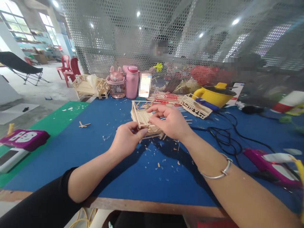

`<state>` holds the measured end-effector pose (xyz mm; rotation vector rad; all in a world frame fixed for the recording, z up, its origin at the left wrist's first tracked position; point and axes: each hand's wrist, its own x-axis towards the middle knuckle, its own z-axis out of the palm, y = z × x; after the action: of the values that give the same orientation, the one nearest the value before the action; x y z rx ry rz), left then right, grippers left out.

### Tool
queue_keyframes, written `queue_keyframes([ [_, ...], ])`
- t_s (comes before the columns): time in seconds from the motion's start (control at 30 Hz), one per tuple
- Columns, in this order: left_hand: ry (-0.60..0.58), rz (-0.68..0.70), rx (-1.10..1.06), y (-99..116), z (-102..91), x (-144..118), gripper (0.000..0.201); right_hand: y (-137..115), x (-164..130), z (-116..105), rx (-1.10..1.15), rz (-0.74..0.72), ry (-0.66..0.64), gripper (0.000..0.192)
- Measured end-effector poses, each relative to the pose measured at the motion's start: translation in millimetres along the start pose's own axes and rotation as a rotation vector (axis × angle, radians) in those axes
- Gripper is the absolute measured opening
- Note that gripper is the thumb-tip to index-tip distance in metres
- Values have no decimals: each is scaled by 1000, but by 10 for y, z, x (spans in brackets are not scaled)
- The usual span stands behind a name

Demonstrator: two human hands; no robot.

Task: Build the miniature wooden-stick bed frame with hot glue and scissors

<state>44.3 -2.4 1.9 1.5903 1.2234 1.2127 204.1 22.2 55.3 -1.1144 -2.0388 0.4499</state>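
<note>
A small model built of thin wooden sticks point(142, 116) rests on the blue table mat point(99, 148) in front of me. My left hand point(127, 137) grips its near edge from below and left. My right hand point(169, 122) comes over its right side, fingers pinched on the sticks along the top. A silver bangle point(217, 171) is on my right wrist. Wood chips and stick offcuts lie scattered on the mat around the model.
Another stick frame point(196, 107) lies behind, next to a yellow pot point(215, 93). Two pink bottles point(124, 83) and a stick model point(89, 85) stand at the back. Black cables point(225, 136) run right toward a purple tool point(273, 164). A person sits beyond the mesh screen point(166, 38).
</note>
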Motion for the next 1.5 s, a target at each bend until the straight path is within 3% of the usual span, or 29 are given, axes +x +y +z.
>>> queue_keyframes([
  [0.13,-36,-21,10,5,-22,-9,27,-6,87,-33,-27,56,-95,18],
  [0.33,-69,-39,-7,60,-72,8,27,52,61,-113,-82,41,-78,26],
  [0.57,-121,-34,234,90,-207,35,34,13,13,-157,-168,-2,-157,29],
  [0.8,-42,120,228,-3,-134,48,19,-59,-8,-131,-216,2,-177,23],
  [1.1,-49,103,252,-2,-75,19,20,5,-31,-106,-157,-49,-152,18],
  [1.2,-106,96,277,1,-129,44,21,8,-45,-102,-143,-44,-81,20],
  [1.33,-236,60,235,37,-322,122,40,-6,-101,-198,-153,-42,107,30],
  [1.43,-287,-46,67,70,-494,202,37,-10,-178,-333,-163,-52,188,29],
  [1.5,-239,-102,-81,69,-568,259,32,8,-246,-405,-161,-37,239,27],
])
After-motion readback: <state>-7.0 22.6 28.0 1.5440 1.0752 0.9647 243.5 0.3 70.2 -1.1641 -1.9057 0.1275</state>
